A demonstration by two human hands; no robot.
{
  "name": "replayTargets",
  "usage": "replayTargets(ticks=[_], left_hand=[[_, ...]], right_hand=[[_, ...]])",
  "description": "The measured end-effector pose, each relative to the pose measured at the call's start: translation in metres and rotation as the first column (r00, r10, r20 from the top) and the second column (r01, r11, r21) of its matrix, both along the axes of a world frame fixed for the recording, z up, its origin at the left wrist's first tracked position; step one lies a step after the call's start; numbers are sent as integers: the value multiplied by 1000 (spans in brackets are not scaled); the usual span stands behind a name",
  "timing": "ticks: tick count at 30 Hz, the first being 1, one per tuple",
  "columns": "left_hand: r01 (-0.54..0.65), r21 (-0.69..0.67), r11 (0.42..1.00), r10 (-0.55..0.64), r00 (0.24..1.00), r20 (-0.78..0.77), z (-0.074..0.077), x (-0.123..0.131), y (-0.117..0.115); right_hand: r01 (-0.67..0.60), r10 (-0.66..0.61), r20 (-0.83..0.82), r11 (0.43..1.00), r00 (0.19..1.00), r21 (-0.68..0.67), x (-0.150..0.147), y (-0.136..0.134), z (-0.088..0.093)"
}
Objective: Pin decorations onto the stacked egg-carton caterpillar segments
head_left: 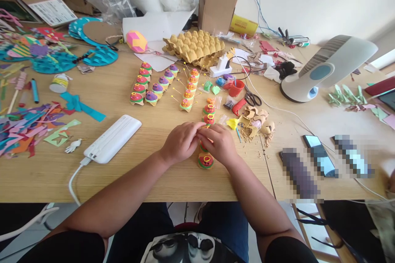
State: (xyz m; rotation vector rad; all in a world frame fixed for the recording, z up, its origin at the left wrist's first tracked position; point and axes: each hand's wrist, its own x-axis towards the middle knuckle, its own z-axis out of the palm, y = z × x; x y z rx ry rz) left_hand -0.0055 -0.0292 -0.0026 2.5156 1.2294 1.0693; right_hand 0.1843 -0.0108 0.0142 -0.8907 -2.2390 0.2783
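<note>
In front of me lies a strip of egg-carton cups (205,161) covered in red and green modelling clay, with yellow rings on top. My left hand (182,141) and my right hand (218,141) meet over its middle, fingertips together and fingers bent. They hide the cups beneath and whatever is pinched between them. Farther back stand similar strips: a red one (139,86), a purple one (157,87) and an orange one (189,92) with yellow-tipped pins sticking out at its sides. Bits of green clay (215,89) and yellow clay (232,123) lie right of the strips.
A white power bank (112,139) lies left, near paper scraps (24,127). To the right are scissors (253,98), a red bucket (236,88), torn carton pieces (254,119), a white fan-like appliance (321,72) and phones (321,156). Egg trays (194,45) stand behind.
</note>
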Motion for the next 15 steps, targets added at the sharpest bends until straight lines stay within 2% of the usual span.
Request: replayTargets(ticks=[6, 11, 15], left_hand=[[-47, 79, 996, 51, 997, -56, -3, -5, 6], [-6, 52, 999, 4, 999, 48, -2, -4, 6], [-31, 1, 1000, 31, 993, 117, -3, -4, 4]], right_hand=[[56, -70, -115, 991, 991, -122, 4, 1, 2], [35, -60, -153, 987, 986, -159, 3, 1, 3], [21, -48, -147, 984, 988, -179, 4, 2, 3]])
